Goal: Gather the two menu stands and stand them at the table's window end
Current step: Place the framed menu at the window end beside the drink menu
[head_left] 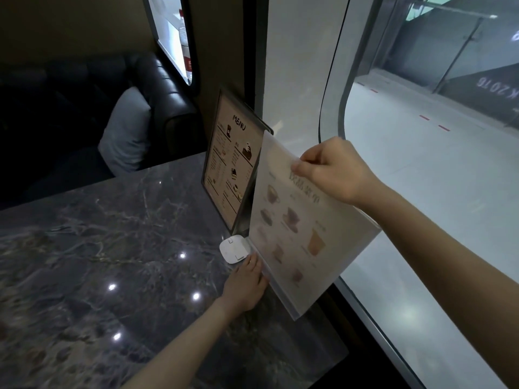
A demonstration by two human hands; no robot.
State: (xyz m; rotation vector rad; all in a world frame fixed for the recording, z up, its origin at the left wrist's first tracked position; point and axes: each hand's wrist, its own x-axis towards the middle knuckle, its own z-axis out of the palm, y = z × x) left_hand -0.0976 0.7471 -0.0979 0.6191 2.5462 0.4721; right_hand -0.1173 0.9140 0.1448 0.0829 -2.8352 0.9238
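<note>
A dark-framed menu stand [229, 161] printed "MENU" stands upright at the window end of the marble table [98, 248]. Just in front of it is a clear acrylic menu stand [303, 228] with pale drink pictures, upright against the window. My right hand [334, 169] pinches its top edge. My left hand [247, 284] rests on the table with its fingers against the stand's lower edge and base.
A small white square device [234, 248] lies on the table at the foot of the stands, touching my left fingertips. The window glass [421, 192] runs along the right. A black sofa [157, 88] with a grey cushion [126, 133] sits beyond the table.
</note>
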